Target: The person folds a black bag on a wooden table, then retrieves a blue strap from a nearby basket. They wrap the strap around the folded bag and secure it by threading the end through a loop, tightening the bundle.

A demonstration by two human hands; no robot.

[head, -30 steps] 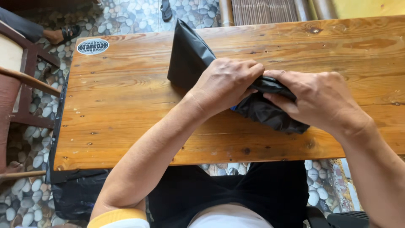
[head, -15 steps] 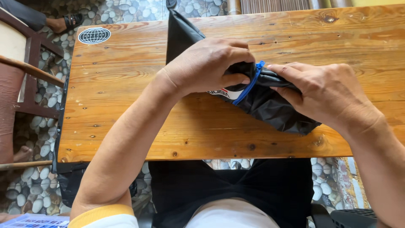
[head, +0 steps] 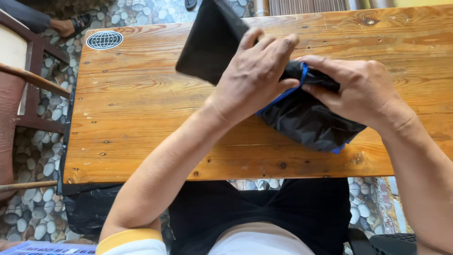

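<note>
Blue edge [head: 288,92] now more exposed than earlier

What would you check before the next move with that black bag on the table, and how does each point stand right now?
1. Left hand on the black bag: ok, fingers curl over its upper part.
2. Right hand on the bag: ok, pressing its right side.
3. Bag supported by the wooden table: ok at its lower end; the upper end looks lifted.
4. Blue edging visible: ok, between the hands.
5. Bag's contents: cannot tell.
</note>
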